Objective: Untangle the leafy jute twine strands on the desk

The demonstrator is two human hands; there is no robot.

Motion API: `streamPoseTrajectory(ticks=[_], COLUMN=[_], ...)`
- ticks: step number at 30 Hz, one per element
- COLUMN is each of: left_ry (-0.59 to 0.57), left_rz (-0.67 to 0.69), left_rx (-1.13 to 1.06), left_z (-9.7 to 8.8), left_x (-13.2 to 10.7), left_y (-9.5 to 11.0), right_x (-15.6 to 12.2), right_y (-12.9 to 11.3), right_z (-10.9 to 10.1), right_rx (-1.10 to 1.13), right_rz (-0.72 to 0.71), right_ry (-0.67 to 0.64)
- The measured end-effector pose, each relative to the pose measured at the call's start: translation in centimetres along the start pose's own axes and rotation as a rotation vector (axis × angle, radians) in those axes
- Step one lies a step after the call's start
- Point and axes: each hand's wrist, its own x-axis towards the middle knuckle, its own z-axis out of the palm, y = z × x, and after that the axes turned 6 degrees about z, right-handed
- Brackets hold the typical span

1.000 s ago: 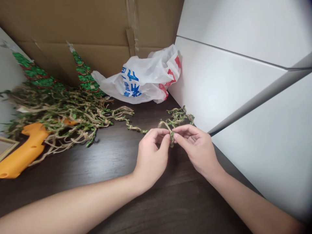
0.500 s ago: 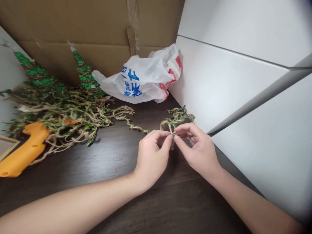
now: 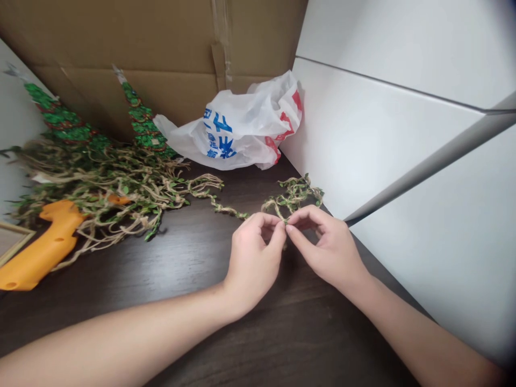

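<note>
My left hand point(image 3: 255, 258) and my right hand point(image 3: 328, 246) meet fingertip to fingertip over the dark wooden table point(image 3: 193, 301). Both pinch the same leafy jute vine point(image 3: 226, 210), a thin twine strand with small green leaves. The strand runs left from my fingers to a big tangled heap of vine point(image 3: 108, 188). A small coiled bunch of it point(image 3: 296, 194) lies just beyond my right hand, against the white panel.
An orange glue gun point(image 3: 40, 252) lies at the left under the heap. Two green glitter cones point(image 3: 141, 121) lean on a cardboard box point(image 3: 161, 48). A white plastic bag point(image 3: 242, 129) sits at the back. White panels point(image 3: 403, 161) wall in the right side.
Both hands stay pinched on the vine and have shifted slightly away from me; the fingertips have drawn closer together on the strand.
</note>
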Motion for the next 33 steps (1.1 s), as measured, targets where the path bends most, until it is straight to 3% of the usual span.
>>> streamPoseTrajectory(ticks=[8, 14, 20, 26, 33], left_ry=[-0.01, -0.027, -0.031, -0.011, -0.04], left_rz=[-0.017, -0.062, -0.157, -0.111, -0.065], left_rx=[-0.016, -0.06, -0.181, -0.155, -0.131], left_z=[0.0, 0.0, 0.0, 0.0, 0.0], left_x=[0.0, 0.0, 0.6, 0.6, 0.4], left_y=[0.1, 0.2, 0.2, 0.1, -0.1], right_x=[0.2, 0.2, 0.3, 0.3, 0.4], right_y=[0.0, 0.4, 1.0, 0.6, 0.5], right_z=[-0.2, -0.6, -0.3, -0.3, -0.5], right_rx=[-0.046, -0.125, -0.015, 0.047, -0.12], right_rz=[0.052, -0.049, -0.061, -0.037, -0.089], right_ry=[-0.055, -0.141, -0.171, -0.077, -0.003])
